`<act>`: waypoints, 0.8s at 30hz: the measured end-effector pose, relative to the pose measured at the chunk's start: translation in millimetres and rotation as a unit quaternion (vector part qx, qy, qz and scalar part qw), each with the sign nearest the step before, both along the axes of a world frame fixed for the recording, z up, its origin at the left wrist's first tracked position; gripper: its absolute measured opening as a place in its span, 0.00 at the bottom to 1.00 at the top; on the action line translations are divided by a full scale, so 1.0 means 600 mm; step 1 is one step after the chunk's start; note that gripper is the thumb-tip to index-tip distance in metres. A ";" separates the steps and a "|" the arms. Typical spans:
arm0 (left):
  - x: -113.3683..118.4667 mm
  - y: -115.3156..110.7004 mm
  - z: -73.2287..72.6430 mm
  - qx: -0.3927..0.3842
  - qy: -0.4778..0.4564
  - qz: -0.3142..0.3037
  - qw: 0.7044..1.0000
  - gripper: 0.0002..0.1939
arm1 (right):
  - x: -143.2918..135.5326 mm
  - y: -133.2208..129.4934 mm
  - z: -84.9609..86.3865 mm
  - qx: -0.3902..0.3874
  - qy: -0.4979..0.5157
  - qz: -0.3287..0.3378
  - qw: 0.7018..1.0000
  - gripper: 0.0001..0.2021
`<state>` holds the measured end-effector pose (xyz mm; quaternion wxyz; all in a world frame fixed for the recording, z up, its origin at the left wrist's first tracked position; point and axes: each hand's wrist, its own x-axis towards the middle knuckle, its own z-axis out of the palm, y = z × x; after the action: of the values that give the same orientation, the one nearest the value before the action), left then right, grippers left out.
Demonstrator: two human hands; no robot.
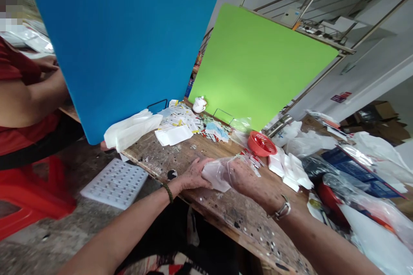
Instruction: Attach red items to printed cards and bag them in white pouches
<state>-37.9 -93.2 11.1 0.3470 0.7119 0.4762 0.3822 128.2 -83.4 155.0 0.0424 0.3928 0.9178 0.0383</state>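
Workshop room, stair rail behind. Worn wooden counter (151, 154), blue board (129, 47) and green board (258, 60) standing along its far side.

Clear bag (217, 175) held up between both hands near the counter's front edge. Left hand (195, 174): fingers closed on the bag's left side. Right hand (240, 174): film lies over part of it, fingers hidden; cannot tell whether they grip.

Risks, my judgement: thin film could crease or slip if pulled unevenly. Small packets (253, 160) lie just beyond the right hand; a careless sweep might scatter them or nudge the red basket (262, 149).

Edges: white bags (134, 129) sit at the left end, likely to slide if bumped. Bare wood left of the hands gives most room; right side is tighter, white boxes (288, 169) near the forearm.
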 end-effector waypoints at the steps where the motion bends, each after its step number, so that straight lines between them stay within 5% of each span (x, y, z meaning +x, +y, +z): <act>1: 0.000 0.000 0.000 0.005 0.001 -0.003 1.000 0.43 | 0.001 0.000 0.003 0.000 0.004 0.000 1.000 0.09; 15: -0.001 0.005 -0.007 -0.001 -0.024 0.009 1.000 0.41 | 0.012 -0.013 0.050 0.024 0.028 -0.054 0.998 0.10; 24: 0.015 0.010 -0.001 -0.090 -0.249 -0.076 0.961 0.36 | 0.004 -0.008 0.047 0.087 -0.056 -0.069 0.992 0.09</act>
<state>-29.0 -87.3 10.4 0.5454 0.5943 0.3516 0.4750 130.5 -88.0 183.4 0.0619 0.4543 0.8781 0.1369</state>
